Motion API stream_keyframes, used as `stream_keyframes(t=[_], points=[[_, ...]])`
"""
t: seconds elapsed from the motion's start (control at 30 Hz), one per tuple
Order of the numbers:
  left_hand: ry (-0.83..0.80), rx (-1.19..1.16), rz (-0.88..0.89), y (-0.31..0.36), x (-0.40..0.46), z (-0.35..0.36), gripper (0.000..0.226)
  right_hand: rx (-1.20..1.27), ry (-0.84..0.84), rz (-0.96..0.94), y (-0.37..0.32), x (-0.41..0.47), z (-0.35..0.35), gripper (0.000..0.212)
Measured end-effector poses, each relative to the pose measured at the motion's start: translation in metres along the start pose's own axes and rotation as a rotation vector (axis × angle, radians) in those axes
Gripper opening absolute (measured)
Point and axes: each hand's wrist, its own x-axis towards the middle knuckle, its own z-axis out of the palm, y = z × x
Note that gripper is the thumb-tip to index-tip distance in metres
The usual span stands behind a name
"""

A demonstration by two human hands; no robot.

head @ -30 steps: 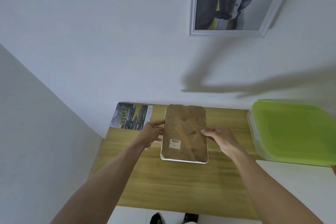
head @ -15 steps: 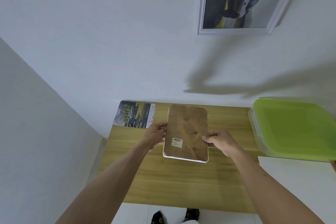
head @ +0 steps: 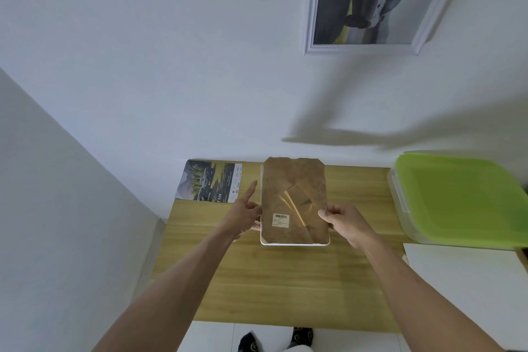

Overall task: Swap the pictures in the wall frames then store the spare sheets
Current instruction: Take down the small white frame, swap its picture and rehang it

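Two hands are on one picture frame [head: 294, 203], which you hold back-side up over the wooden surface [head: 274, 280]. Its brown backing board faces you, with a small white barcode label [head: 280, 220] low on the left and a folded stand flap near the middle; a white edge shows along the bottom.

Your left hand [head: 243, 216] is at the frame's left edge, the thumb against that edge and the index finger stretched straight out and free; whether the other fingers curl under the frame cannot be told. Your right hand [head: 347, 223] pinches the lower right edge, thumb on the backing, fingers curled behind. The frame sits between the two hands.

One printed sheet [head: 210, 184] showing vehicles in a landscape lies flat at the far left corner of the surface, just beyond your left hand. One clear storage box with a green lid [head: 463, 197] stands at the right end. One white-framed picture [head: 368, 0] of a dark off-road vehicle hangs on the wall above. One white board [head: 463, 274] lies near right, under the box's near edge.
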Motion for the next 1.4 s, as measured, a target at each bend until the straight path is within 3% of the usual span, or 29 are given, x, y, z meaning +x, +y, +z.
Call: stream_keyframes(t=[0.07, 0.2, 0.37, 0.53, 0.73, 0.87, 1.4], points=[[-0.001, -0.019, -0.014, -0.002, 0.001, 0.001, 0.083, -0.043, 0.031, 0.027, 0.006, 0.006, 0.0, 0.021], [-0.002, 0.043, -0.052, -0.004, 0.004, 0.002, 0.074, -0.027, 0.098, 0.05, 0.004, 0.005, 0.002, 0.022], [0.056, -0.069, -0.083, -0.008, 0.003, 0.003, 0.071, 0.179, 0.164, 0.063, 0.002, 0.001, -0.006, 0.013], [0.067, -0.021, -0.111, -0.011, 0.003, -0.006, 0.073, 0.328, 0.222, 0.116, 0.006, 0.002, -0.038, 0.011], [0.14, 0.024, -0.128, -0.019, 0.01, -0.01, 0.072, 0.086, 0.394, 0.122, 0.029, 0.007, -0.075, 0.023], [0.175, 0.058, -0.133, -0.023, 0.009, -0.012, 0.07, 0.063, 0.477, 0.212, 0.052, 0.012, -0.087, 0.032], [0.198, 0.06, -0.19, -0.023, 0.014, 0.031, 0.072, -0.32, 0.496, 0.255, 0.073, 0.039, -0.092, 0.04]])
